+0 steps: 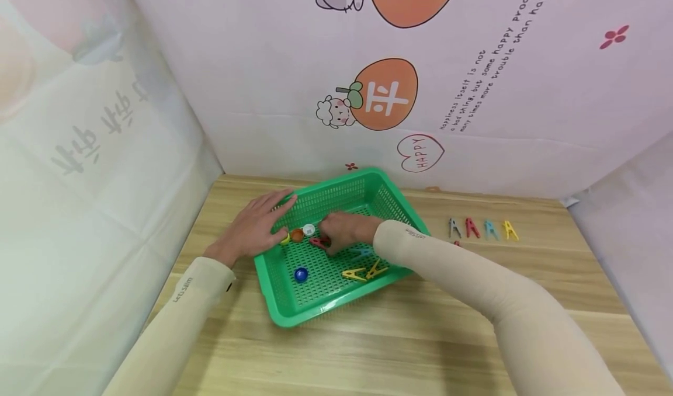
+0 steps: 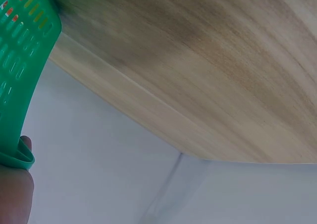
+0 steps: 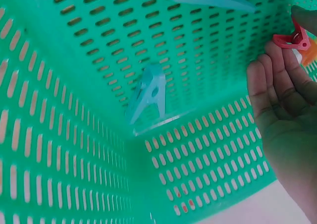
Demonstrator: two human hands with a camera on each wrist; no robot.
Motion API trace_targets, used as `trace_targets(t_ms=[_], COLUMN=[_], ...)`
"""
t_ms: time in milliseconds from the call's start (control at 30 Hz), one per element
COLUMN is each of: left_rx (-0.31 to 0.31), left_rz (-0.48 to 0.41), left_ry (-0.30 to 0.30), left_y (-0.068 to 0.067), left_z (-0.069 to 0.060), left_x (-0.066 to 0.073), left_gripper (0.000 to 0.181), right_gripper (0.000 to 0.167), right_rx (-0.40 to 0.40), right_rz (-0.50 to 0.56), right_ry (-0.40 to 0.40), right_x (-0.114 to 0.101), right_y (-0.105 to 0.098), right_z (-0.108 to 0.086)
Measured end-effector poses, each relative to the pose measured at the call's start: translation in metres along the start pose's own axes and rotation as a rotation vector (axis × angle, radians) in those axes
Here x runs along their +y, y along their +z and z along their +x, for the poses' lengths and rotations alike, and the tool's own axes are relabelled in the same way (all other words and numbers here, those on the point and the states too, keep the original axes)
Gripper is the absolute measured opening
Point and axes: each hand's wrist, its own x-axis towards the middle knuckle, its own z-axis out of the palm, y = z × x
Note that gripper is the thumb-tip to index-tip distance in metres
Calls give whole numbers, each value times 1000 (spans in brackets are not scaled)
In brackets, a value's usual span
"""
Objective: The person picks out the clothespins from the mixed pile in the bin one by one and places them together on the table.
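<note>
A green plastic basket [image 1: 326, 312] stands on the wooden table, turned at an angle. My right hand [image 1: 344, 231] reaches inside it; in the right wrist view that hand [image 3: 287, 85] pinches a red clothespin [image 3: 293, 40] between thumb and fingers. My left hand [image 1: 253, 228] rests over the basket's left rim, fingers spread; a small part of it [image 2: 15, 194] shows at the rim in the left wrist view. Near the left hand lie yellow, orange [image 1: 297, 235] and white caps [image 1: 308, 230]. A blue cap [image 1: 301, 274], yellow clothespins [image 1: 354, 274] and blue clothespins [image 3: 151, 92] lie on the basket floor.
Right of the basket, a grey [image 1: 454, 228], a red [image 1: 472, 228], a light blue [image 1: 491, 229] and a yellow clothespin [image 1: 509, 230] lie in a row on the table [image 1: 526, 279]. Another red piece [image 1: 457, 243] lies partly behind my right sleeve. Printed cloth walls [image 1: 294, 45] surround the table.
</note>
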Motion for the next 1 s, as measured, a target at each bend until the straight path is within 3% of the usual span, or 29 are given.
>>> trace_targets(t_ms=[233, 467, 800, 1000], left_rx=[-10, -2, -5, 5], left_rz=[1, -12, -17, -14], left_ry=[-7, 2, 3, 10], left_y=[1, 1, -1, 2], left_z=[2, 1, -1, -1], left_x=[1, 1, 0, -1], left_gripper=[77, 77, 78, 76], right_gripper=[21, 22, 22, 17], right_rx=[81, 169, 296, 375], right_rz=[20, 83, 167, 220], right_ry=[-60, -52, 6, 102], right_x=[13, 29, 58, 83], right_y=[-15, -27, -27, -18], right_z=[-26, -68, -121, -161])
